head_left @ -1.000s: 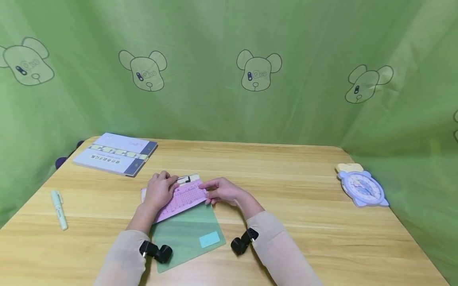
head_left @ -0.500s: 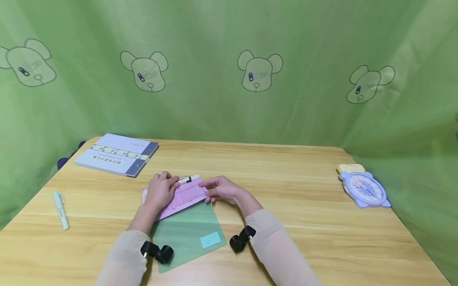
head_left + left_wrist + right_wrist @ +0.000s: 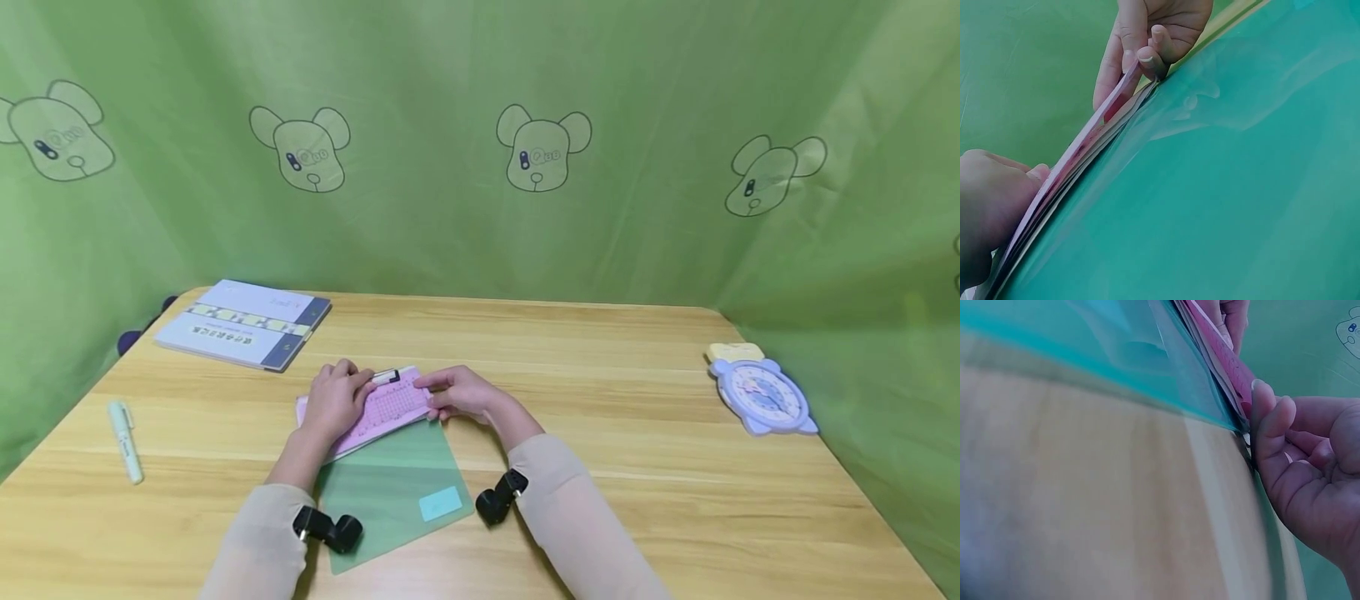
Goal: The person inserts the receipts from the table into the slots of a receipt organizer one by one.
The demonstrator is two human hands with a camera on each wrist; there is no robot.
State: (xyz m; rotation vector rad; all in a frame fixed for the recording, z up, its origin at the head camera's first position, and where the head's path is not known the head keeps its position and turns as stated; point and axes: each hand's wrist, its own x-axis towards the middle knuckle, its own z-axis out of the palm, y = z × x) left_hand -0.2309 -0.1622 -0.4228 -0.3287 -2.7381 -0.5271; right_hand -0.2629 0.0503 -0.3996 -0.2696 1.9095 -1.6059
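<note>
A green translucent plastic folder (image 3: 397,475) with a small light-blue label lies on the table. Pink grid-printed paper (image 3: 386,408) covers its far part, and a metal clip (image 3: 386,377) with a black end shows at the top edge. My left hand (image 3: 337,404) lies over the paper, its fingertips gripping the clip. At the right end, my right hand (image 3: 461,392) pinches the paper's corner between thumb and fingers. In the left wrist view, several paper layers stand stacked edge-on under the pink sheet (image 3: 1085,134). The left fingertips are partly hidden there.
A pale green highlighter (image 3: 125,442) lies at the left, with a lilac notebook (image 3: 243,323) behind it. Far right sits a lilac toy clock (image 3: 763,397) beside a pale yellow block (image 3: 735,352). A green curtain (image 3: 427,233) closes off the back.
The right end of the pink paper has shifted slightly away from me, covering the pale strip at the top edge. My right hand has moved a little with it; the left stays put.
</note>
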